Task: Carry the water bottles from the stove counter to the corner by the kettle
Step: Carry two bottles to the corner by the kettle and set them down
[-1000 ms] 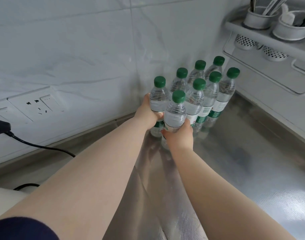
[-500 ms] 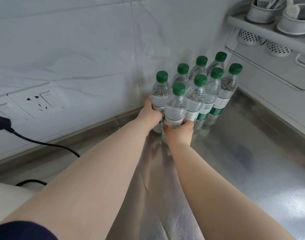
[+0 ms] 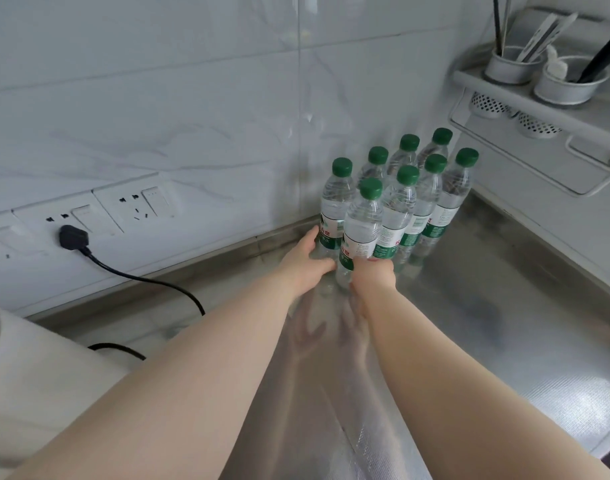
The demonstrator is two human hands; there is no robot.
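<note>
Several clear water bottles with green caps stand packed together in the counter corner against the tiled wall. My left hand [image 3: 305, 259] holds the base of the left front bottle [image 3: 334, 202], thumb and fingers curled round it. Beside it, my right hand [image 3: 373, 275] grips the bottom of the nearest bottle [image 3: 362, 220]. Both bottles stand upright and touch the rest of the group [image 3: 431, 188]. The bottles' feet are hidden behind my hands.
The steel counter [image 3: 487, 306] runs to the right and toward me. A wall rack [image 3: 539, 109] with utensil cups hangs above the bottles at right. A black plug [image 3: 73, 237] and its cable [image 3: 151, 282] lead toward a white kettle [image 3: 30, 368] at the lower left.
My two hands have sunk from the bottles' middles to their bases as the two bottles came down beside the group. The view has pulled back and shows more of the wall sockets.
</note>
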